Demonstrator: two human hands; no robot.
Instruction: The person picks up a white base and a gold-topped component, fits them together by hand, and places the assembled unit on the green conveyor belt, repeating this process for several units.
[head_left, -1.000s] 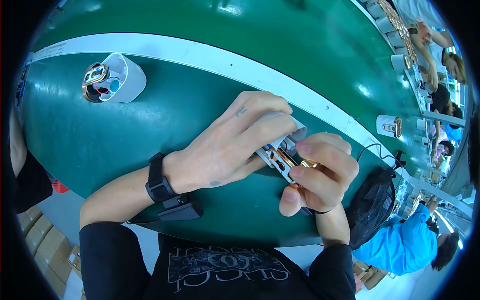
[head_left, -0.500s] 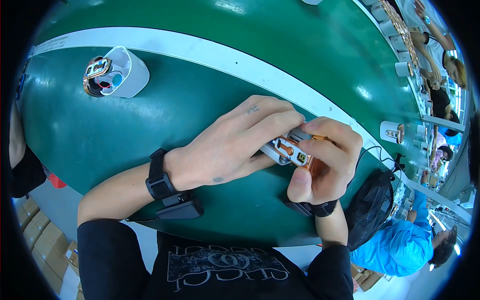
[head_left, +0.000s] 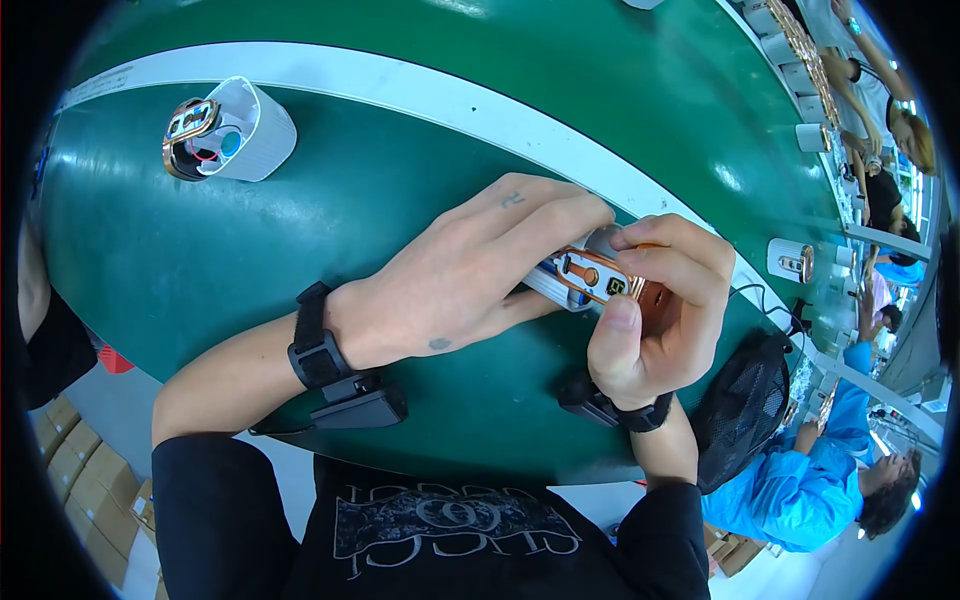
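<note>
Above the green worktop, my left hand is closed around a white ribbed plastic housing, its fingers covering most of it. A white panel with copper-coloured trim and a small dark display sits at the housing's end and faces up. My right hand grips this copper-trimmed end cap, with its thumb at the display end and its bent fingers over the far edge. A grey inner part shows between the hands. Whether the cap is fully seated on the housing cannot be seen.
A similar white housing, with its copper-trimmed cap tilted off and wires showing, stands at the far left. Another unit stands at the right. A black mesh bag lies right of my hand. A white strip crosses the worktop. A blue-clad person sits nearby.
My right hand has shifted slightly up and right, and its thumb now rests by the display's edge. The panel has turned a little. My left hand keeps its hold.
</note>
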